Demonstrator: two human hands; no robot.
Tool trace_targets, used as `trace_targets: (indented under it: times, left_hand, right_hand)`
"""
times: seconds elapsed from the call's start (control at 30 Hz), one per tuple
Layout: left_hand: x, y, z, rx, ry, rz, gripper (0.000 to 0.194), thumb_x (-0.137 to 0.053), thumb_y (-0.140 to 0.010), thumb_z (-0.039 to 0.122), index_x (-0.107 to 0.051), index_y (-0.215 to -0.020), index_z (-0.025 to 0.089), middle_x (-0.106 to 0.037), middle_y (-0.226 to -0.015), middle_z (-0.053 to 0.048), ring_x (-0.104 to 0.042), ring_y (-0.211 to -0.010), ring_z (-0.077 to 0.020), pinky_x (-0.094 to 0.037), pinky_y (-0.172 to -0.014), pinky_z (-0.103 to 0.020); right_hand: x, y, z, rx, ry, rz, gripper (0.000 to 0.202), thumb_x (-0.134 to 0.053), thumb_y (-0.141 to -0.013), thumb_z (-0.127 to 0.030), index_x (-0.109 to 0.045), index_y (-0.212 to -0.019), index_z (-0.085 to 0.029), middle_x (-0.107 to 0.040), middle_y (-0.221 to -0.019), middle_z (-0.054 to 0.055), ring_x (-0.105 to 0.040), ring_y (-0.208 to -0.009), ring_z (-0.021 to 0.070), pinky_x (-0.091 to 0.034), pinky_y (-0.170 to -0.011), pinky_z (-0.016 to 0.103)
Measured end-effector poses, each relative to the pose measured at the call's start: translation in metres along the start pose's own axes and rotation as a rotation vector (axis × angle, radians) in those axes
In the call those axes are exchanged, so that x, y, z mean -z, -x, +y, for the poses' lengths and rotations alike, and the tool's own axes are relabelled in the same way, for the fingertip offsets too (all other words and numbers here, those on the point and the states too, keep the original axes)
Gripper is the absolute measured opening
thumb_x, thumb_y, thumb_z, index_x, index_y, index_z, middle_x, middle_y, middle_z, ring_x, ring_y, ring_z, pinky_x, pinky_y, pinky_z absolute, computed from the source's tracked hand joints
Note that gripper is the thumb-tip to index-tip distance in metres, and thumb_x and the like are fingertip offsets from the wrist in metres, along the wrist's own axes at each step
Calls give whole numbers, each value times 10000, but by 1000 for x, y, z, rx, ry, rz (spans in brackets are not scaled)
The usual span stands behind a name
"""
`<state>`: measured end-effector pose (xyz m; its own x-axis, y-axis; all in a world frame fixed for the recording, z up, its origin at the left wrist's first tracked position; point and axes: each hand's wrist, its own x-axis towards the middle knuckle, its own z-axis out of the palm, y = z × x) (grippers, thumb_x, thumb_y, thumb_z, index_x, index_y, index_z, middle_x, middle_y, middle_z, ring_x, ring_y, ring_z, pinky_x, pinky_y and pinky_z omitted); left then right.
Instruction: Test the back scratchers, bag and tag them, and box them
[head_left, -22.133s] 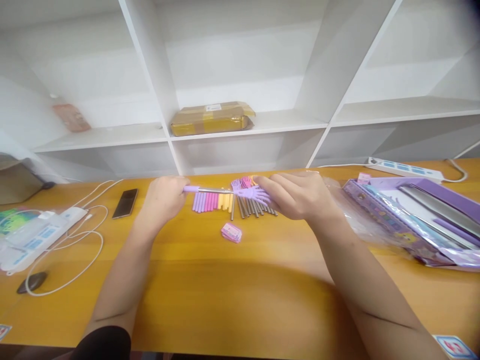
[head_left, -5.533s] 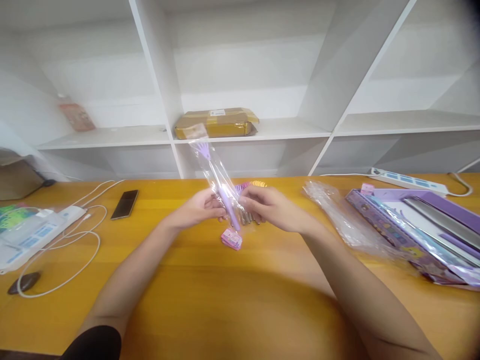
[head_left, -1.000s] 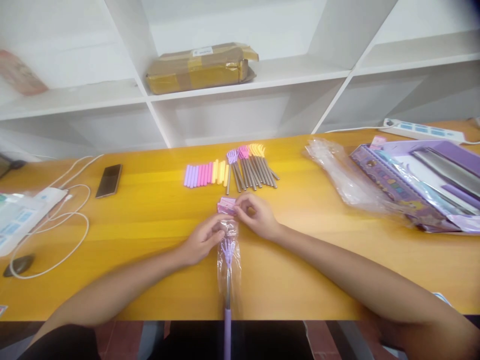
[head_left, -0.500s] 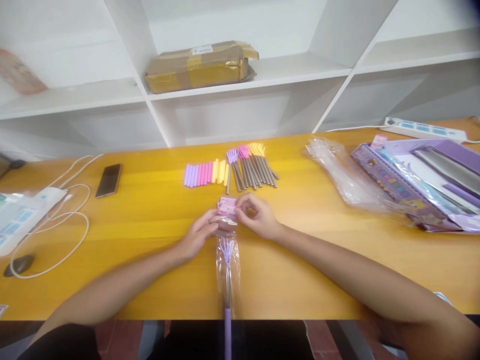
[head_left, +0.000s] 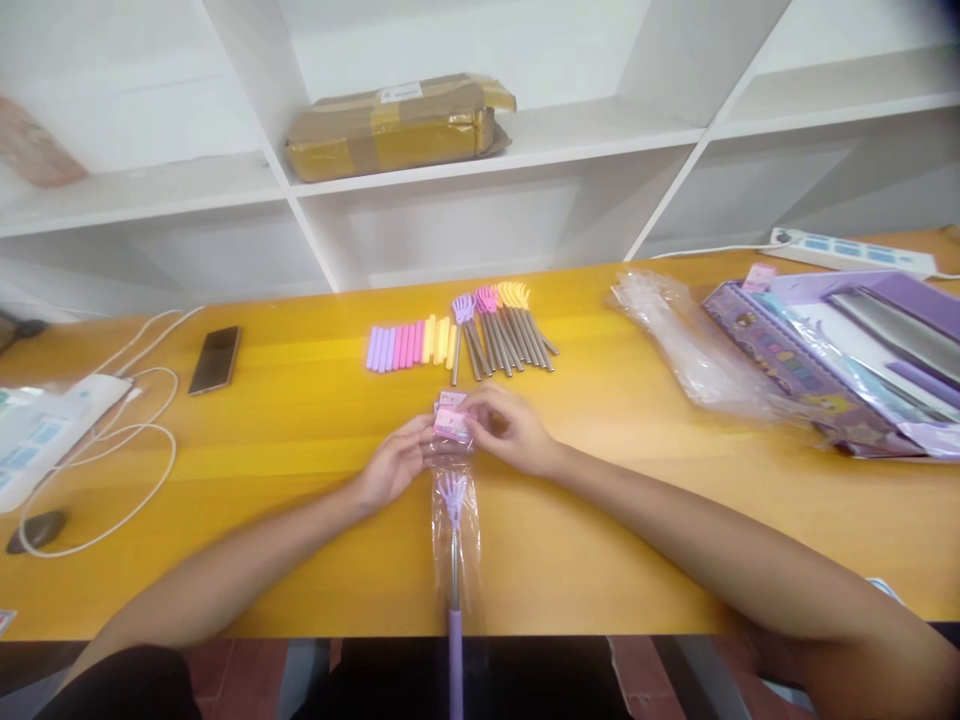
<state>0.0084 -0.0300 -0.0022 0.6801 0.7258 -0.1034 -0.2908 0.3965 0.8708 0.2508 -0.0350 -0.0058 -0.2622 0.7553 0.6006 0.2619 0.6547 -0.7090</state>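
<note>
A purple back scratcher point(head_left: 455, 655) with a hand-shaped head and metal rod lies in a clear plastic bag point(head_left: 471, 540), its handle sticking out over the table's front edge. My left hand point(head_left: 394, 467) is at the bag's top end, fingers reaching under the film and holding it from the left. My right hand point(head_left: 514, 430) pinches a small pink printed card point(head_left: 450, 424) over the bag's top. Just behind that card another pink piece shows; whether it is separate I cannot tell. The right hand's fingertips partly cover the card.
Behind the hands lie purple, pink and yellow handles point(head_left: 409, 345) and scratcher heads on metal rods point(head_left: 510, 335). Clear bags point(head_left: 682, 345) and a purple box point(head_left: 795, 350) are at right. A phone point(head_left: 215, 360), cables and a power strip point(head_left: 56, 440) lie left; a taped parcel point(head_left: 397, 130) is shelved.
The pink card has tilted and come slightly lower and left in my right hand. My left fingers have straightened a little under the bag's top. The scratcher stays in place.
</note>
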Motion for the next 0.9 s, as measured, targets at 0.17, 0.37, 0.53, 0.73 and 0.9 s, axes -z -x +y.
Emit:
trace_targets:
  times: [0.17,0.37,0.53,0.73,0.9]
  left_hand:
    - [0,0,-1,1,12,-19,527,-673,-976,494,-683,-1366,140,-769,-1298,-201,-735,-1209,-373,-495,-1128,-585]
    - [-2,2,1,1,17,-6,486,-670,-974,479,-712,-1352,177,-752,-1329,-173,-714,-1220,-352,-547,-1074,-556]
    - [-1,2,0,0,-2,-3,479,-639,-989,475,-711,-1361,181,-732,-1374,-174,-687,-1259,-343,-545,-1074,-525]
    - [-2,3,2,-10,-13,-29,496,-637,-986,492,-700,-1376,192,-725,-1382,-168,-687,-1239,-333,-544,-1058,-508]
    - [-1,4,1,-24,-31,-41,500,-617,-998,501,-689,-1398,210,-697,-1442,-156,-679,-1252,-311,-549,-1024,-443]
  right_hand:
    - [0,2,2,16,-10,-16,138,-644,-1015,-203,-713,-1127,-246,-632,-920,28,-595,-738,152,-508,-668,313]
    - [3,1,-4,48,-47,-56,183,-566,-1062,-238,-748,-1085,-252,-649,-1014,77,-650,-901,197,-567,-747,362]
    - [5,1,-6,105,-35,-69,245,-522,-1051,-191,-758,-1074,-252,-594,-971,71,-635,-900,200,-571,-774,381]
    - [5,2,-4,117,-41,-88,250,-512,-1034,-171,-747,-1059,-253,-594,-977,69,-632,-880,197,-569,-755,373]
    - [4,3,-3,54,14,-19,216,-530,-1053,-236,-693,-1194,-253,-612,-1017,79,-618,-873,208,-551,-753,379]
